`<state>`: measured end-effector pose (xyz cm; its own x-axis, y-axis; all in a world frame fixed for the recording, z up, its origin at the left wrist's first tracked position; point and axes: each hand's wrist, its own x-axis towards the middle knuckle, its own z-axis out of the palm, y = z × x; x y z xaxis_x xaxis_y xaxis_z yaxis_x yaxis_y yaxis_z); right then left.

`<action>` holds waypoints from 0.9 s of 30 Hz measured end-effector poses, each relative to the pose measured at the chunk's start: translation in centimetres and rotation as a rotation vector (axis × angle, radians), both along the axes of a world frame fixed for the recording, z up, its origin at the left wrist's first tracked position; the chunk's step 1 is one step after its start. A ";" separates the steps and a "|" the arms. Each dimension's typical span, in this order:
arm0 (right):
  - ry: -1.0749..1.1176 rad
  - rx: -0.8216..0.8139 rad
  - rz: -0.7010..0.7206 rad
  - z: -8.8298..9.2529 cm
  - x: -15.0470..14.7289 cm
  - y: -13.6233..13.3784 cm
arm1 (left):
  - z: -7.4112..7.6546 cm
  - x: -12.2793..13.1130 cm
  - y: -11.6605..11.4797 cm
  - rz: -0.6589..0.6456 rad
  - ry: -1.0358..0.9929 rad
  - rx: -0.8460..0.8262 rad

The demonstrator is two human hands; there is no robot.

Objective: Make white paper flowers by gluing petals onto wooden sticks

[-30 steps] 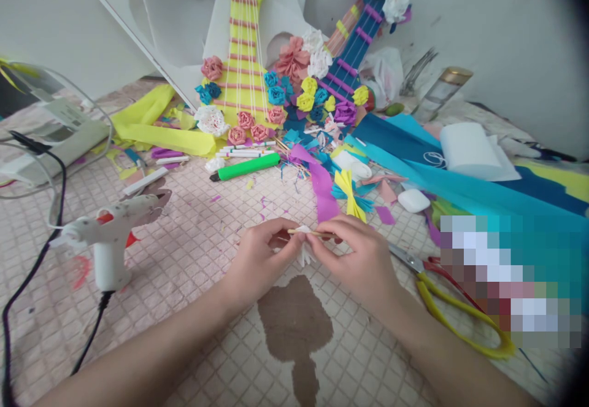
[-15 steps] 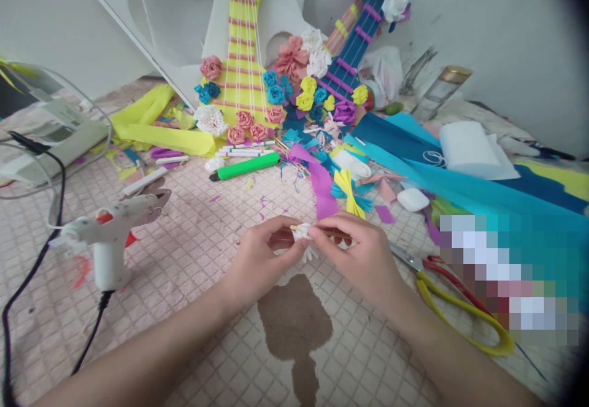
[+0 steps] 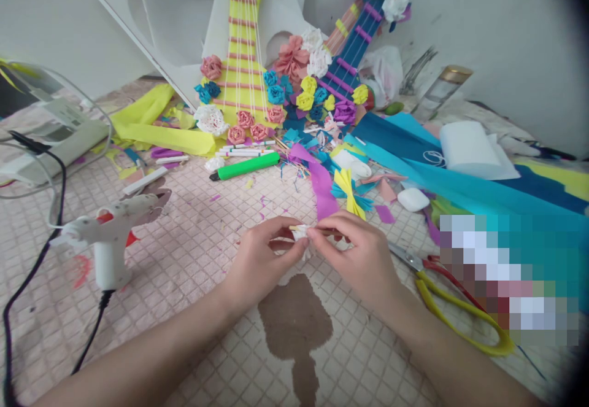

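Note:
My left hand and my right hand meet at the middle of the pink quilted mat. Both pinch a small white crepe-paper piece wound on a thin wooden stick, whose tip pokes out to the left of the paper. Most of the stick lies hidden under my right fingers. Just beyond my hands lies a purple paper strip and a yellow paper bow.
A white glue gun with a black cord stands at the left. Yellow-handled scissors lie at the right. Behind are a green marker, two paper guitars with paper flowers, blue crepe sheets and a white roll.
The white paper has drawn in tighter around the stick as my fingers worked it. The fringe that hung below is now tucked between my fingertips. My hands stayed in place.

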<state>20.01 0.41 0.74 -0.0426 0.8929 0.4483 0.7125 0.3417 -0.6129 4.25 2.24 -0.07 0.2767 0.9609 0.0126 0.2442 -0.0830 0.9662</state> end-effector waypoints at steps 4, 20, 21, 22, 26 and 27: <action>0.024 -0.005 0.006 0.1 0.0 0.0 | 0.3 0.0 0.0 -0.013 -0.040 -0.039; 0.002 -0.050 0.065 -0.3 -0.4 -0.2 | 0.3 -0.3 0.3 -0.019 -0.019 0.035; 0.004 -0.052 0.069 -0.2 -0.4 -0.2 | 0.3 -0.3 0.3 -0.010 -0.020 0.029; 0.004 -0.053 0.073 -0.2 -0.4 -0.3 | 0.3 -0.3 0.3 -0.001 -0.023 0.023; -0.001 -0.054 0.084 -0.2 -0.4 -0.3 | 0.5 -0.3 0.4 0.038 -0.030 -0.004; -0.004 -0.054 0.086 -0.2 -0.4 -0.4 | 0.5 -0.3 0.4 0.040 -0.027 -0.009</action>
